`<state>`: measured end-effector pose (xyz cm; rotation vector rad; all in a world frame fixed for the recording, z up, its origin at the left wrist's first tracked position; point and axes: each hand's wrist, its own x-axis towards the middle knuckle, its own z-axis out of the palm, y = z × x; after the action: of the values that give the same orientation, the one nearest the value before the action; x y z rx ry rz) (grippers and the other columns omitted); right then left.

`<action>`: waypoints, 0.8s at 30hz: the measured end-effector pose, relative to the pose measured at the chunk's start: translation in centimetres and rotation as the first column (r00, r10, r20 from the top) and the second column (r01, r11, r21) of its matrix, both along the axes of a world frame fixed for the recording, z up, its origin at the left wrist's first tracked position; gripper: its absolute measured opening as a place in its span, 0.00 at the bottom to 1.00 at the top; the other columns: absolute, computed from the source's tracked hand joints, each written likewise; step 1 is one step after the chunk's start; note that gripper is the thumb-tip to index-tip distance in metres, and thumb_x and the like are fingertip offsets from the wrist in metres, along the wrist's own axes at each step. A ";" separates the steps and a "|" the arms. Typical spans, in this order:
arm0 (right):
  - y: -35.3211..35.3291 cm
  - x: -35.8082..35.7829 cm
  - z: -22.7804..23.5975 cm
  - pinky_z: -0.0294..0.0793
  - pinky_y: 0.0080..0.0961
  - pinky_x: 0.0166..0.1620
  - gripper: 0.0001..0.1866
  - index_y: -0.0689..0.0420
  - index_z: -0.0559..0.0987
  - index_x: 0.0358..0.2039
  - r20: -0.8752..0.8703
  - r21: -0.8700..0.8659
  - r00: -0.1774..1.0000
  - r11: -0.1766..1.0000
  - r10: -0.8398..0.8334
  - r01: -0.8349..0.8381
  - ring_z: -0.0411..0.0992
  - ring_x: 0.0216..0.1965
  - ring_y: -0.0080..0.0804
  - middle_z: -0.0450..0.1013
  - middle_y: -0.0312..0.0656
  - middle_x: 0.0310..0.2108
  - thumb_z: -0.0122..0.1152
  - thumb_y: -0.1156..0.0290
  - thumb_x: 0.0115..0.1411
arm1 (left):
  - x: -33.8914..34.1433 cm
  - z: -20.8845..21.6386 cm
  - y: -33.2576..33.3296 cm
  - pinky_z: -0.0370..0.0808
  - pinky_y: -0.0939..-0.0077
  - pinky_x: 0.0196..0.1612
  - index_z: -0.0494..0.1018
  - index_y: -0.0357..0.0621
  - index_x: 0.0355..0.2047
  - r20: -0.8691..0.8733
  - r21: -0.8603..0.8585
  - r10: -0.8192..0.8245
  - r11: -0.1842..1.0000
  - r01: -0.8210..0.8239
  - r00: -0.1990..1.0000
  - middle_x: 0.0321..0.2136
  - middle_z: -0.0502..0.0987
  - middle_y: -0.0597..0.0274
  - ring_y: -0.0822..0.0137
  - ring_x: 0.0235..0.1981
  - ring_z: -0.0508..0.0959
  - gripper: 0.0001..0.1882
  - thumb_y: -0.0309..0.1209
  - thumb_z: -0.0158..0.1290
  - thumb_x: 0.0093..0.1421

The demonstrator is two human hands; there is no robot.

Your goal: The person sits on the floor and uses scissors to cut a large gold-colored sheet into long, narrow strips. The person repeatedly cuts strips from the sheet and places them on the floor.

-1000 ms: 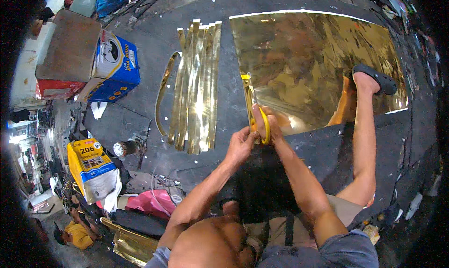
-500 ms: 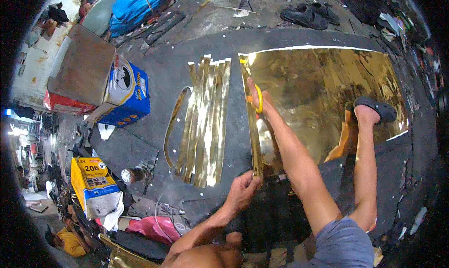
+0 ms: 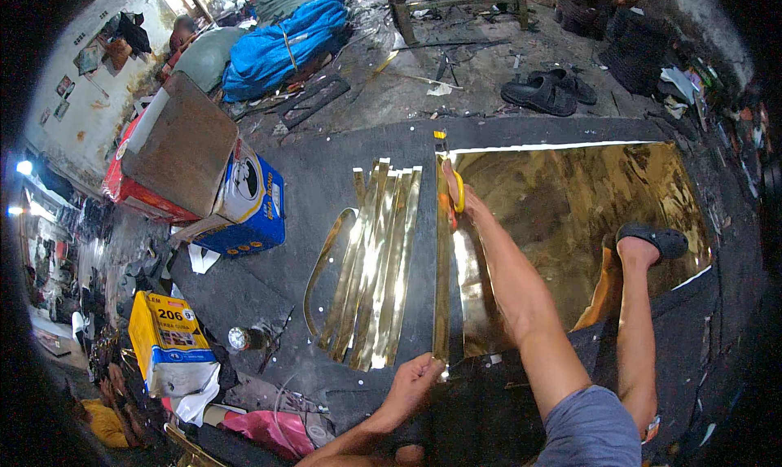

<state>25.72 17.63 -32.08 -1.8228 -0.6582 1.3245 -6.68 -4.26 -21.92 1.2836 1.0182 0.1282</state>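
Observation:
My right hand (image 3: 459, 194) is wrapped round the yellow and orange handles of a pair of scissors (image 3: 460, 182), at the far left edge of a shiny gold sheet (image 3: 554, 214). Their blades are hard to make out. Closer to me, my left hand (image 3: 414, 385) pinches the near end of a narrow gold strip (image 3: 442, 288). A dark gap shows between this strip and the sheet. Left of it, several cut gold strips (image 3: 379, 263) lie side by side, one of them curled. A foot in a black clog (image 3: 661, 241) rests on the sheet.
A blue and red carton (image 3: 252, 198) and a yellow and blue package (image 3: 171, 328) stand at left. Black sandals (image 3: 542, 92) and a blue bundle (image 3: 285, 48) lie far off. A pink bag (image 3: 261, 430) lies near. Another person in yellow (image 3: 106, 425) is at lower left.
The view has tilted up, so everything sits lower. The strip has come away from the sheet's left edge, with a gap between them. Both hands keep their hold.

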 end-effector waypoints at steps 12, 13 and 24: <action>-6.4 -2.2 0.0 0.67 0.28 0.12 0.42 0.55 0.66 0.17 -0.181 0.134 0.977 0.981 -0.113 0.138 0.63 0.08 0.27 0.60 0.37 0.09 0.39 0.22 0.48 | -2.2 -5.0 2.3 0.68 0.54 0.48 0.71 0.38 0.44 -0.654 0.665 0.221 0.623 0.411 0.724 0.45 0.68 0.44 0.43 0.48 0.69 0.22 0.39 0.54 0.53; -6.9 -2.1 0.7 0.67 0.29 0.12 0.41 0.56 0.66 0.18 -0.170 0.184 0.979 0.973 -0.108 0.140 0.63 0.07 0.28 0.60 0.38 0.08 0.39 0.23 0.50 | -1.7 -4.6 2.0 0.68 0.55 0.48 0.70 0.39 0.46 -0.615 0.751 0.294 0.501 0.430 0.732 0.46 0.68 0.44 0.44 0.48 0.69 0.23 0.38 0.55 0.52; -2.3 -1.6 1.4 0.69 0.30 0.13 0.46 0.60 0.68 0.28 -0.129 0.222 0.980 0.959 -0.153 0.179 0.65 0.10 0.29 0.65 0.42 0.14 0.37 0.21 0.48 | 1.1 -8.3 4.9 0.62 0.66 0.61 0.54 0.39 0.62 -0.522 0.739 -0.087 0.451 0.500 0.849 0.63 0.56 0.50 0.52 0.63 0.58 0.36 0.33 0.55 0.54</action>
<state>24.13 15.37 -30.64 -1.5680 -0.5621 1.1759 -5.61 0.63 -30.23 2.5238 1.0859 0.0832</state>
